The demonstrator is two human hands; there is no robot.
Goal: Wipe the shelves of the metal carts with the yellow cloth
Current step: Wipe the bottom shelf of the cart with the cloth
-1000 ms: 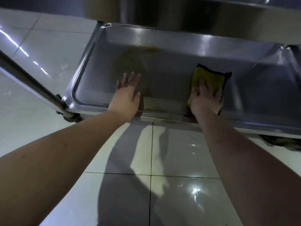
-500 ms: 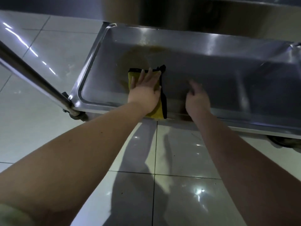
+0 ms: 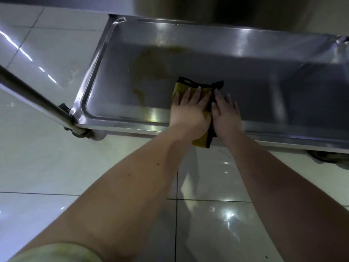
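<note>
A second ago the yellow cloth (image 3: 199, 142) lay under the right hand (image 3: 226, 114); half a second ago it had passed to the left hand (image 3: 189, 111), just below the brown stain (image 3: 149, 67). Since then the left hand has slid it toward 3 o'clock, and it now sits at 4 o'clock of the stain. The right hand, then lifted with loose fingers, now lies flat beside the cloth's black edge.

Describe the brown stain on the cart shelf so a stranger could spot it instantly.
Find the low metal cart shelf, a shallow steel tray. In its left half, beyond and left of the yellow cloth under the left hand, lies the brown stain. It is the only dull brownish patch on shiny grey metal.
</note>
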